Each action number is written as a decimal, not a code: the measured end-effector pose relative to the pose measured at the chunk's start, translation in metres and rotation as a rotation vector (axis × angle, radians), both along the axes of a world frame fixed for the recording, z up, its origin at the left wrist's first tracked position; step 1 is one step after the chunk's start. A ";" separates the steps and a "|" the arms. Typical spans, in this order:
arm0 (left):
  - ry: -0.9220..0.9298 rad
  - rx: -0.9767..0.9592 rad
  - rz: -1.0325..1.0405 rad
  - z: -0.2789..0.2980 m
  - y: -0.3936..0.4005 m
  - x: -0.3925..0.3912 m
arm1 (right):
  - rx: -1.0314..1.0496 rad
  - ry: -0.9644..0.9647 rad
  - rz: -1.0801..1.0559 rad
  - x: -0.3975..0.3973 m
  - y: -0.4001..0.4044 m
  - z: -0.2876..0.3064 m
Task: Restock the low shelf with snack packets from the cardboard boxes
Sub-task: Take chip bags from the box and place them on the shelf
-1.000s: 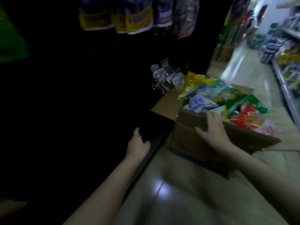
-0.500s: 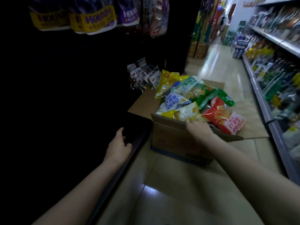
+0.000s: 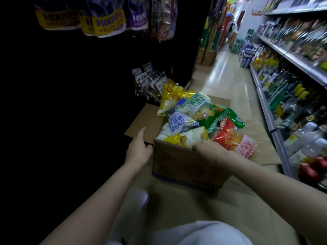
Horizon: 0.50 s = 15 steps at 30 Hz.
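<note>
Here, in a dim shop aisle, a person crouches over an open cardboard box (image 3: 184,167) that sits on the tiled floor (image 3: 177,209) at the centre of the frame, heaped above its rim with snack packets (image 3: 194,119) in yellow, white-and-blue, green and red. The left hand (image 3: 139,151), left of centre, rests against the box's near left corner beside an outspread flap (image 3: 141,121), its forefinger pointing up and away while the other fingers (image 3: 147,147) curl inward towards the palm, pinching nothing that can be made out. The right hand (image 3: 212,151), just right of centre, lies over the box's near rim with its fingers pressed together and tucked down among the packets, touching a yellow-and-white packet (image 3: 187,137) on one side and a red packet (image 3: 230,138) on the other; whether it grips either cannot be told. The low shelf (image 3: 88,121) fills the left of the frame in near darkness, its contents unreadable, though small pale packets (image 3: 150,80) show at its far end just behind the box. Purple-and-yellow bags (image 3: 106,20) hang along the upper left. Bottles (image 3: 292,82) line the shelving down the right side of the frame.
</note>
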State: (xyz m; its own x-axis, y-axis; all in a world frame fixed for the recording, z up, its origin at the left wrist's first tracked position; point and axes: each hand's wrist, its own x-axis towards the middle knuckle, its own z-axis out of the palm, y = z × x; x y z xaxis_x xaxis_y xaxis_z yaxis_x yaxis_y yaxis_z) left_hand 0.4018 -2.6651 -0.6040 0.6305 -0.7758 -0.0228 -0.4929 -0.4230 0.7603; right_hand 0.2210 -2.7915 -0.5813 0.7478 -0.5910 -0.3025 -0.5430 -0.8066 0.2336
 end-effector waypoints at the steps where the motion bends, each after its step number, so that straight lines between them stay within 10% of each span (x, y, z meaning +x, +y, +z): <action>1: 0.009 -0.005 -0.013 0.001 0.000 -0.006 | 0.024 0.018 0.008 -0.002 0.010 0.001; 5: -0.043 0.080 -0.102 0.002 0.000 -0.022 | 0.144 0.016 0.037 -0.009 0.036 0.008; 10: -0.054 0.219 -0.040 -0.005 0.013 -0.008 | 0.262 -0.535 -0.059 -0.008 0.019 0.034; 15: -0.080 0.320 -0.067 -0.006 0.023 -0.007 | 0.117 -0.188 -0.115 -0.010 0.010 0.004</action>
